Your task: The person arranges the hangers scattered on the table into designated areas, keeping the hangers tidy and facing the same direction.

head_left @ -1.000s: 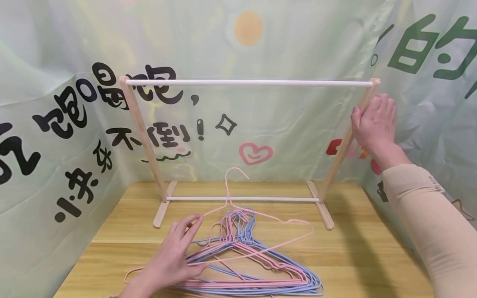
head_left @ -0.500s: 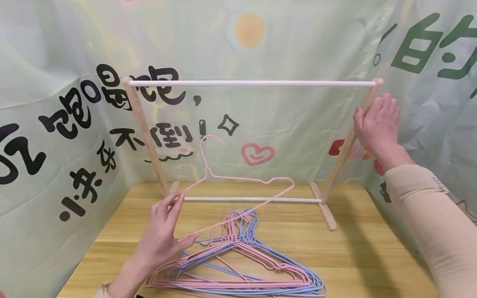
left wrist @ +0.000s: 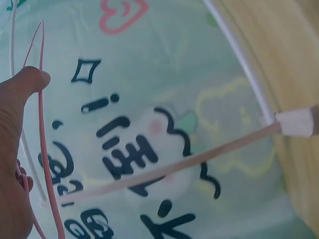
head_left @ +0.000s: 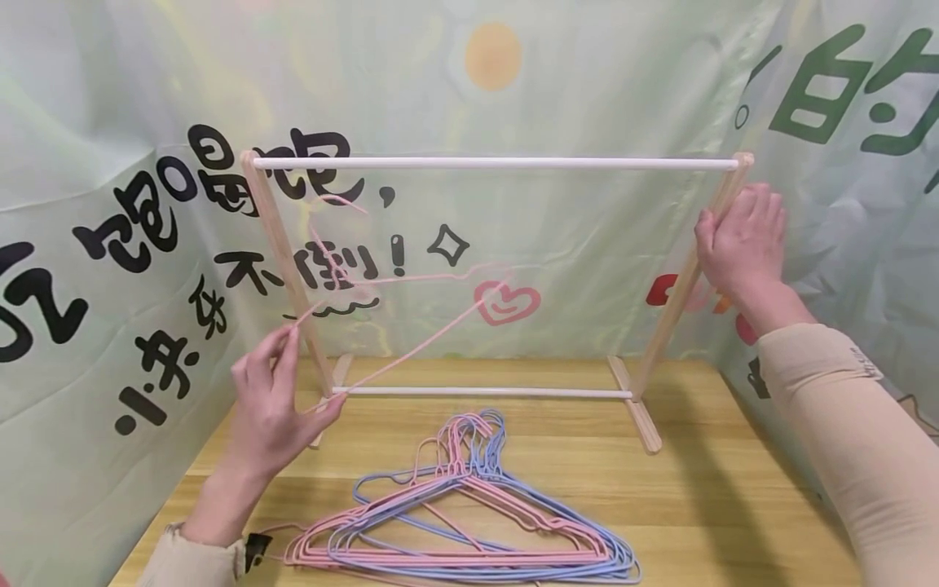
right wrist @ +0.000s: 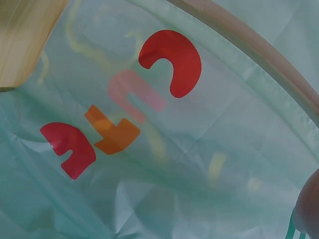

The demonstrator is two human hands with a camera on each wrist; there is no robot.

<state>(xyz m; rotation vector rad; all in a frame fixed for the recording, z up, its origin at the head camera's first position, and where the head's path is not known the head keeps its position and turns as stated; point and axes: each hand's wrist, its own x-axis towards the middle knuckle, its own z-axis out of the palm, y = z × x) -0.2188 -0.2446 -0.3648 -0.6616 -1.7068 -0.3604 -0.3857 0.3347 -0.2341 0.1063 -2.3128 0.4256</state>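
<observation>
My left hand [head_left: 271, 403] pinches a pink wire clothes hanger [head_left: 425, 339] by its left end. The hanger is tilted, with its hook beside the left post of the garment rack [head_left: 495, 164] and below the top bar. Close up in the left wrist view, the hanger's wire [left wrist: 42, 124] runs past my thumb [left wrist: 32, 79]. My right hand [head_left: 744, 236] holds the right post [head_left: 678, 293] of the rack, thumb on the inner side. Only a fingertip-sized bit of that hand shows in the right wrist view. Pink and blue hangers [head_left: 455, 560] lie stacked on the table.
The rack stands on wooden feet [head_left: 644, 424] at the table's [head_left: 704, 505] back, with a white lower bar [head_left: 484, 392]. A printed cloth backdrop [head_left: 587, 73] closes off the back and both sides. A small black object [head_left: 257, 550] shows near my left sleeve.
My left hand has lifted the pink hanger away from the stack, up and to the left, bringing its hook near the rack's top bar. My right hand stays on the post.
</observation>
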